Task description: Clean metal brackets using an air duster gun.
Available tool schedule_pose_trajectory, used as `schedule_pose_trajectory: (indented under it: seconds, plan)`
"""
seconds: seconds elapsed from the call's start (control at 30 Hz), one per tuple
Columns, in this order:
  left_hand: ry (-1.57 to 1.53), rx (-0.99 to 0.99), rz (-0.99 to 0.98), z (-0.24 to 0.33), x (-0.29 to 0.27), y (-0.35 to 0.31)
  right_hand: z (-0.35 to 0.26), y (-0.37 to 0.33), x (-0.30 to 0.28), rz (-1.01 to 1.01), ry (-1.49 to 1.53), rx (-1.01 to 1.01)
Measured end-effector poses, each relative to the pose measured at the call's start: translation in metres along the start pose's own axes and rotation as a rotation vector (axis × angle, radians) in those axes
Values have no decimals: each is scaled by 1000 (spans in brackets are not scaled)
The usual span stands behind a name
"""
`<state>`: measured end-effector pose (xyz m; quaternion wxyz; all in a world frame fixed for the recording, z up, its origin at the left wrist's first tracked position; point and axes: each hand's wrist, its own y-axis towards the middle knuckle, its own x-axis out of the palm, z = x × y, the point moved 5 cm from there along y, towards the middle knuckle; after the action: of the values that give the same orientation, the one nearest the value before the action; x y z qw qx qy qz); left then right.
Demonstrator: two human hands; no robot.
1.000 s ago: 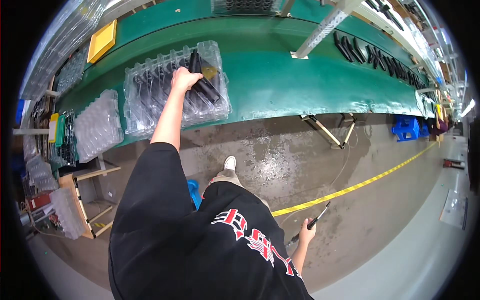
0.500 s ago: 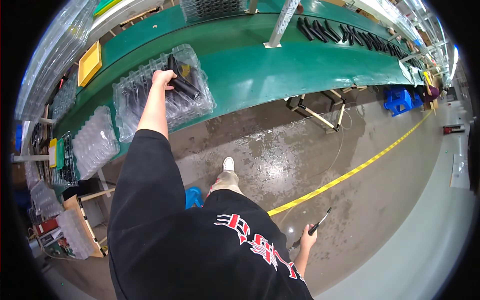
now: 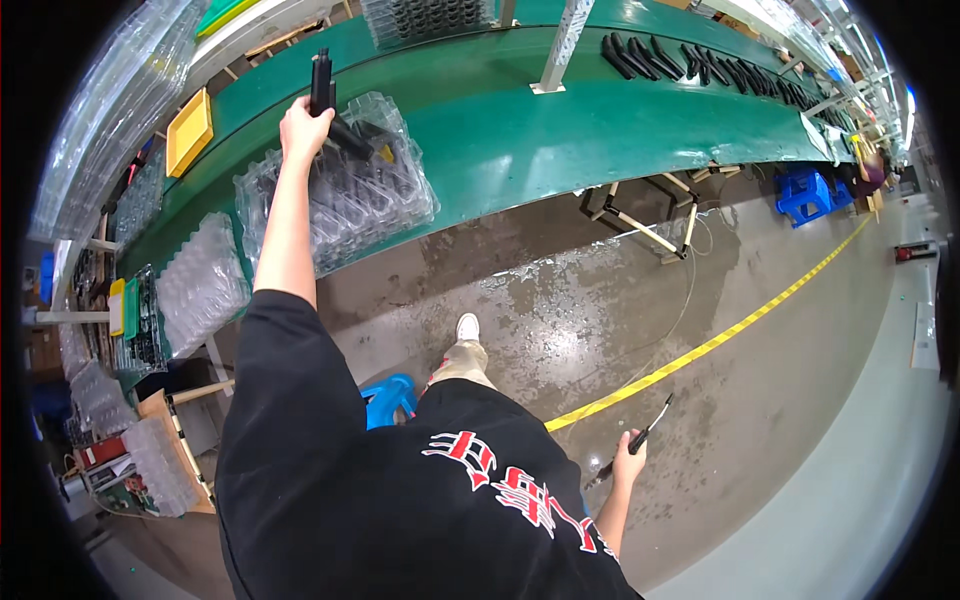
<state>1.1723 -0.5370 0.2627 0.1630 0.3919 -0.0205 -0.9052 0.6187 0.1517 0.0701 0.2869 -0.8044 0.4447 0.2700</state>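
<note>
My left hand (image 3: 304, 130) is closed round a black, angled plastic piece shaped like a handle (image 3: 321, 82), raised above the near-left part of the green bench (image 3: 510, 135). Under it lies a stack of clear plastic moulded trays (image 3: 365, 210) with several pockets, a yellow patch showing near its far corner. Low on the right, well away from the bench, my right hand (image 3: 627, 463) grips a screwdriver (image 3: 641, 439) by its dark handle, its shaft pointing up and right.
Black angled pieces (image 3: 645, 58) lie in a row along the far bench, beyond a metal post (image 3: 563, 50). A yellow tray (image 3: 189, 132) and more clear trays (image 3: 200, 285) are at left. Blue stools (image 3: 387, 400) stand on the floor, which has a yellow tape line (image 3: 690, 352).
My left hand has lifted the black angled piece up and left off the clear trays, turning it more upright. My right hand with the screwdriver has shifted slightly right and up.
</note>
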Motion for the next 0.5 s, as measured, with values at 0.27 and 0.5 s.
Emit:
schedule_pose_trajectory:
  seconds: [0.27,0.5]
  plan:
    - [-197,976,36,212,13,-159,-126,7,-4,-115,379,-29]
    - [-439,1368,-412,294,136,-421,-233,-16,-39,-162,723,-161]
